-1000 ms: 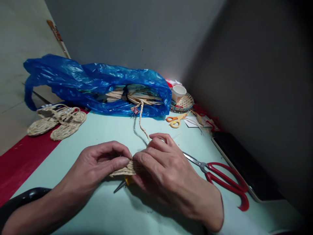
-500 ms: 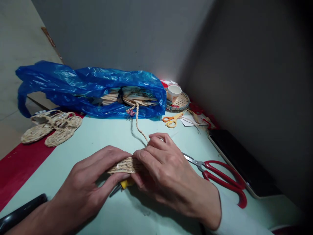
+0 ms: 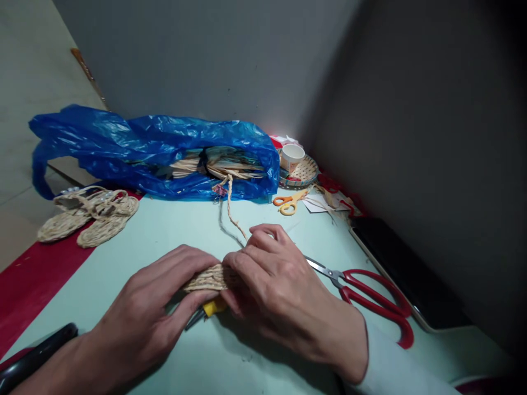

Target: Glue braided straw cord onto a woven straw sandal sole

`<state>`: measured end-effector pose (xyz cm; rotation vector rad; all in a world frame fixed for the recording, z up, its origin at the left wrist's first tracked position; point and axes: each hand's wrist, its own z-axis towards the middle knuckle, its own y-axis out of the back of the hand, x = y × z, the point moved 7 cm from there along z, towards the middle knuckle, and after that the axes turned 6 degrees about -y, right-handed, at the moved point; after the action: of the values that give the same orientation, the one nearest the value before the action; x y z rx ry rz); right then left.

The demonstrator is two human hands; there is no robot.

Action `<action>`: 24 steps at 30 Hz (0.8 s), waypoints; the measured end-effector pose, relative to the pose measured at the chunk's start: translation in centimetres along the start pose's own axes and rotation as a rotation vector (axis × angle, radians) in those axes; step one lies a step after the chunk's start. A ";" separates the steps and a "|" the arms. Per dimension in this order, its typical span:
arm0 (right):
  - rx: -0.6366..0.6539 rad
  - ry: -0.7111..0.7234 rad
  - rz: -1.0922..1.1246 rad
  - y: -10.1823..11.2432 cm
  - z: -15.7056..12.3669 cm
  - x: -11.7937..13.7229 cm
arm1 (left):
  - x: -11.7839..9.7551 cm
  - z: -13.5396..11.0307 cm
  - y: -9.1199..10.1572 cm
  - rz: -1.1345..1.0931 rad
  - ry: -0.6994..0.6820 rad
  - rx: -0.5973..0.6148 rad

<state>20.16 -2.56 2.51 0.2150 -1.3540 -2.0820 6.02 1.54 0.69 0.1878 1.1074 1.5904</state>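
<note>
A: What changed?
B: Left hand (image 3: 152, 302) regripped: thumb now along the lower edge of the woven straw piece (image 3: 208, 278), fingers over top. Probably steadier for handwork.
A: Right hand (image 3: 280, 285)?
B: Holding its other end, over the pale tabletop (image 3: 181, 222).

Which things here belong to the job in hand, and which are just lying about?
Job in hand:
woven straw piece, between left hand and right hand
straw cord, running to the right hand
probably straw bundle in blue bag

Apparently lying about:
straw sandals
red-handled scissors
orange-and-yellow scissors
white cup
dark flat device
yellow-and-black item, partly hidden, role unclear
</note>
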 end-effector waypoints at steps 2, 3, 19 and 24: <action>-0.008 -0.031 -0.043 0.2 0.0 -0.8 | 1.1 -0.1 0.0 0.006 0.056 0.043; -0.014 -0.056 -0.058 0.3 -0.1 -1.4 | 2.0 -0.3 0.2 0.002 0.106 0.053; -0.075 -0.183 0.167 2.4 -0.7 -4.5 | 8.9 -2.1 0.8 -0.661 0.729 -0.227; -0.086 -0.104 0.122 2.4 -0.5 -3.5 | 7.3 -2.2 0.2 -0.659 0.727 -0.124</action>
<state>24.15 -1.50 3.71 -0.0125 -1.3003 -2.0677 1.93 6.41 -3.46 -0.8233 1.4088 1.1188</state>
